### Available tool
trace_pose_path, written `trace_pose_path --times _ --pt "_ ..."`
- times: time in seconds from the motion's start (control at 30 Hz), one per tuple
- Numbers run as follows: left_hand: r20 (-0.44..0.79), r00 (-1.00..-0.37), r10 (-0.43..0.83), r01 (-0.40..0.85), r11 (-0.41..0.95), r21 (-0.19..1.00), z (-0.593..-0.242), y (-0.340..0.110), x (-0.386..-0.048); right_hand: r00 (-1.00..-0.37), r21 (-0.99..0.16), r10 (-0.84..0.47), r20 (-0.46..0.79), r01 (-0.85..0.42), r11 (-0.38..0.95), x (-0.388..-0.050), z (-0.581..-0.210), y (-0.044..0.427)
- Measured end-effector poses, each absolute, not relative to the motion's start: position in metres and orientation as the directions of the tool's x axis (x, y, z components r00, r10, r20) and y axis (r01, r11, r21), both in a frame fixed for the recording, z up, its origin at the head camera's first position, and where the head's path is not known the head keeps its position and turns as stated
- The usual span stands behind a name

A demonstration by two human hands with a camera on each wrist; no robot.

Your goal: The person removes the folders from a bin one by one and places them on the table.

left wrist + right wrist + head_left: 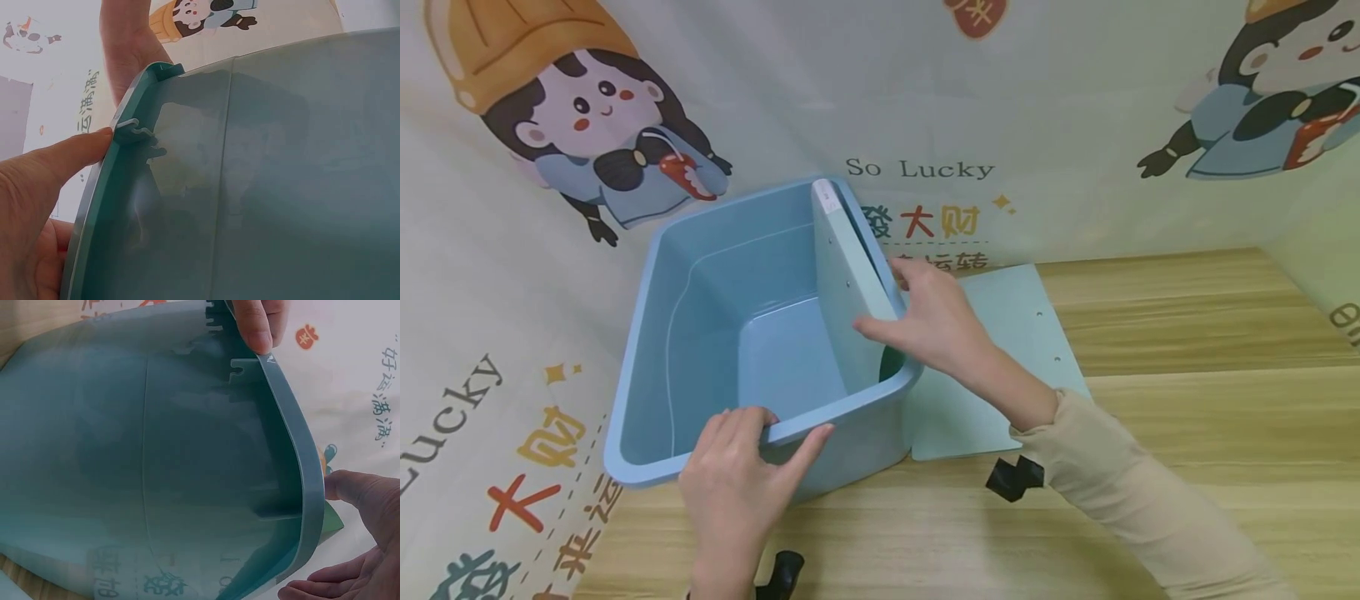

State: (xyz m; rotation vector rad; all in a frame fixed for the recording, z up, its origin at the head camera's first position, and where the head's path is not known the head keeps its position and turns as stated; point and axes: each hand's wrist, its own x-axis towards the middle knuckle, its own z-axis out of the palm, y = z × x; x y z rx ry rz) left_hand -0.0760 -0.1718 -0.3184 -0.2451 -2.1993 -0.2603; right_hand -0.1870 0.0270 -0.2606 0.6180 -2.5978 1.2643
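Observation:
A light blue plastic tub (752, 258) stands on the table, its near side facing me. My left hand (737, 467) grips the near rim, fingers over the inside and thumb outside. Against the tub's right inner wall stands a pale green file folder (850, 300) on edge, with a white label on its spine. My right hand (936, 321) straddles the right rim, thumb over the folder's edge and fingers outside. In the right wrist view the right hand (369, 519) has its fingers spread apart beside the rim (309, 481).
Flat on the wooden table (1187, 433), right of the tub, lies another pale green folder (1007, 317), partly hidden by the right arm. A printed cloth (790, 100) rises behind the tub and along the left. Black wrist mounts (1015, 479) sit below the wrists.

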Motion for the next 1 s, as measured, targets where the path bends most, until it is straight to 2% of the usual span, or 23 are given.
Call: trace_pose_path --times 0.47,0.77,1.0 --pt "0.798 -0.597 0.084 0.265 0.959 0.098 -0.319 -0.172 -0.077 -0.889 -0.648 -0.269 0.371 -0.455 0.611 -0.186 -0.262 0.016" --pt "0.844 -0.531 0.071 0.286 0.953 0.100 -0.319 -0.170 -0.079 -0.892 -0.577 -0.290 0.345 -0.446 0.684 -0.183 -0.255 0.014" --pt "0.849 -0.524 0.067 0.281 0.955 0.098 -0.319 -0.170 -0.080 -0.910 -0.580 -0.266 0.318 -0.409 0.704 -0.183 -0.252 0.012"
